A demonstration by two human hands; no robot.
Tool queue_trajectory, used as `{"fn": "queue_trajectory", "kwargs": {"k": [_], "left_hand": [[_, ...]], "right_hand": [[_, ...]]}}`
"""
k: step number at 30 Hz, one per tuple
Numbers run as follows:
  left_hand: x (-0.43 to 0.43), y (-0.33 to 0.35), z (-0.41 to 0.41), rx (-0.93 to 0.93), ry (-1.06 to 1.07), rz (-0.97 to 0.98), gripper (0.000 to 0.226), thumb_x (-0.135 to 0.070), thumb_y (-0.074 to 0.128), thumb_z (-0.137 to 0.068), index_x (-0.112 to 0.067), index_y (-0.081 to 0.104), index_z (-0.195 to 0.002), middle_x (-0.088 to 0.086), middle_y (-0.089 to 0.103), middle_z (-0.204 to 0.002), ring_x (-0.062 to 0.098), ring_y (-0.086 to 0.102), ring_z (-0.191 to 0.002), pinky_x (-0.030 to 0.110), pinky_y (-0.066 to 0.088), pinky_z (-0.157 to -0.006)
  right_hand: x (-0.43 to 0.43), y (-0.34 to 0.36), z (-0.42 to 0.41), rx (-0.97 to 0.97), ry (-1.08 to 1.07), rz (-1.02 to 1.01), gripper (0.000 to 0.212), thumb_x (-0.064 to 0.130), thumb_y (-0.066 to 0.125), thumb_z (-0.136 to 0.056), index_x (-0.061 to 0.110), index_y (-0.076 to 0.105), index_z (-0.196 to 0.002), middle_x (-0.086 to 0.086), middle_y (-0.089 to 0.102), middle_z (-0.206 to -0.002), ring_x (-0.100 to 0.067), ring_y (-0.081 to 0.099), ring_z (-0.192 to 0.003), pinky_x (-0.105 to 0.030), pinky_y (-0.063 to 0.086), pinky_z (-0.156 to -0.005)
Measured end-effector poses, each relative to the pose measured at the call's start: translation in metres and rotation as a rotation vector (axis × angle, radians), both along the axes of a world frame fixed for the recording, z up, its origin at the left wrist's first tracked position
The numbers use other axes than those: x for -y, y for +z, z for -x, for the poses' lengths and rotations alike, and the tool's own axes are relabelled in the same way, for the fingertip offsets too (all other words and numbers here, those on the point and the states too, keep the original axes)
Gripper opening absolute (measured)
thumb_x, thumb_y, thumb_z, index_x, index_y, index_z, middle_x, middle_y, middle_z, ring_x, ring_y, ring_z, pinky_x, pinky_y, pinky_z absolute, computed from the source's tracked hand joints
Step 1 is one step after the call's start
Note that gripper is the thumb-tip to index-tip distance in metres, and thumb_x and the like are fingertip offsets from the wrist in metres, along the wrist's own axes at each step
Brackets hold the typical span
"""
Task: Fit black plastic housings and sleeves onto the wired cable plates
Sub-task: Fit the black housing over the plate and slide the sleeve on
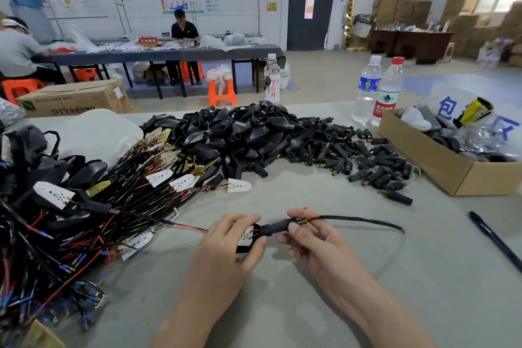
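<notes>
Housing (246, 248): black plastic shell, low centre of bench (324, 313), gripped in left hand (226, 251) with white plate (245, 235) showing in its open face. Left fingers (248, 219) curled over top edge, thumb closing from below, firm hold. Sleeve (275, 228) just right of housing and touching its neck, pinched by right hand (316, 248); right fingers (296, 213) bent over it, thumb under, nothing else held. Small spring (301, 221) and black cable (364, 219) trailing right onto bench; red wire (195, 228) running left toward tangled bundle of wired plates (118, 192). Probably very light, shell stiff and smooth, so likely slippery under a loose pinch. Plate thin and rigid, wire joints likely the weak spot; cable limp, no help for pushing. Best held by housing flanks and sleeve body, never pulled by the wires. Hard to tell: whether plate sits fully home, since left fingers cover most of shell; whether sleeve is seated on neck or only butted against it. Sleeve material, rubbery or hard, not clear. Spare housings (240, 133) and loose sleeves (367, 158) heaped behind, too jumbled to count. Left edge dark and blurred; cardboard box (440, 167) at right cut off by frame.
</notes>
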State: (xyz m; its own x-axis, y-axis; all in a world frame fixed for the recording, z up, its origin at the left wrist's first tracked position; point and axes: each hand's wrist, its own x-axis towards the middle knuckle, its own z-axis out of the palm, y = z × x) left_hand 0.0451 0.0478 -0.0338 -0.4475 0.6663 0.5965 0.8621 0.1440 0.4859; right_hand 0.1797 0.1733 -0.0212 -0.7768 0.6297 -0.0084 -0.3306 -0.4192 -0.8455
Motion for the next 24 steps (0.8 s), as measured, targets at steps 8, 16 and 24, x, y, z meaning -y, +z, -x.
{"fn": "queue_trajectory", "kwargs": {"k": [8, 16, 24], "left_hand": [[0.002, 0.003, -0.001, 0.054, -0.043, 0.020, 0.037, -0.047, 0.056, -0.089, -0.027, 0.067, -0.118, -0.017, 0.060, -0.109, 0.009, 0.061, -0.101, 0.033, 0.050, -0.087], [0.003, 0.006, -0.001, 0.154, -0.086, 0.021, 0.031, -0.046, 0.061, -0.086, -0.028, 0.073, -0.109, -0.018, 0.064, -0.104, 0.002, 0.063, -0.098, 0.027, 0.049, -0.085], [0.002, 0.009, -0.001, 0.289, -0.096, -0.020, 0.024, -0.033, 0.072, -0.080, -0.032, 0.074, -0.103, -0.020, 0.069, -0.099, 0.003, 0.066, -0.096, 0.018, 0.047, -0.083]], "right_hand": [[-0.006, -0.006, -0.002, 0.048, -0.024, -0.073, 0.029, 0.008, 0.063, -0.087, 0.008, 0.066, -0.116, -0.008, 0.074, -0.111, -0.017, 0.071, -0.096, -0.022, 0.056, -0.068], [-0.006, -0.010, -0.004, 0.095, -0.046, -0.253, 0.025, -0.007, 0.049, -0.097, 0.009, 0.064, -0.108, -0.003, 0.073, -0.117, -0.017, 0.067, -0.113, -0.021, 0.054, -0.084], [0.001, -0.001, -0.006, 0.048, -0.062, -0.357, 0.022, -0.010, 0.048, -0.096, 0.006, 0.061, -0.103, -0.002, 0.072, -0.116, -0.016, 0.067, -0.110, -0.023, 0.053, -0.088]]}}
